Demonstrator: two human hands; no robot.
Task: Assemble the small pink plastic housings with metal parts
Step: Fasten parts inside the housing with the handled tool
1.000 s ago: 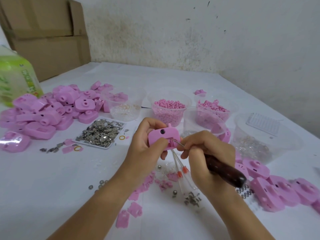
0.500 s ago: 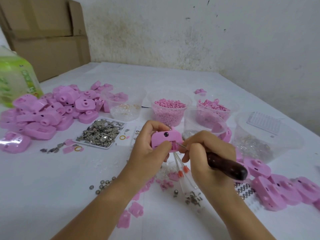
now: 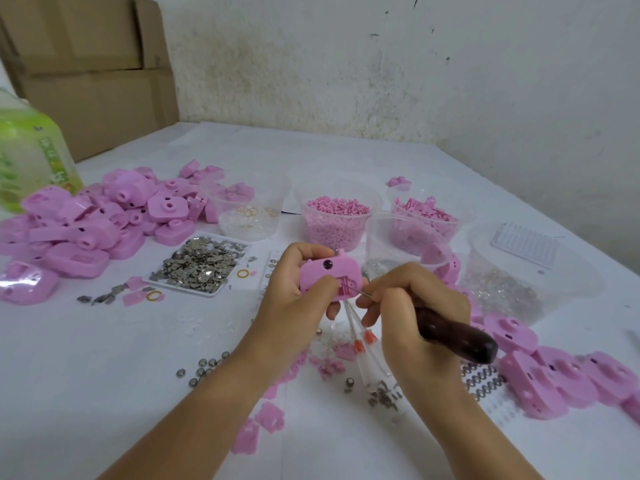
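Gripping a small pink housing point(image 3: 323, 273) above the white table point(image 3: 104, 358), the left hand point(image 3: 294, 303) had its fingers curled over the top edge and its thumb pressed on the front face. The right hand point(image 3: 412, 306) was closed tightly round the dark wooden handle of a tool point(image 3: 457, 336), whose thin metal tip point(image 3: 361, 292) touched a slotted fitting at the housing's lower right. Thin clear rods with orange ends point(image 3: 360, 341) showed below the housing, between the hands; whether they hung from it or lay on the table could not be told. A heap of pink housings point(image 3: 97, 220) lay at the far left, with a white tray of small metal pieces point(image 3: 201, 265) just beside it. A clear tub of pink pellets point(image 3: 334, 216) stood behind the hands, and more housings point(image 3: 554, 375) lay at the right, near some springs point(image 3: 481, 379).
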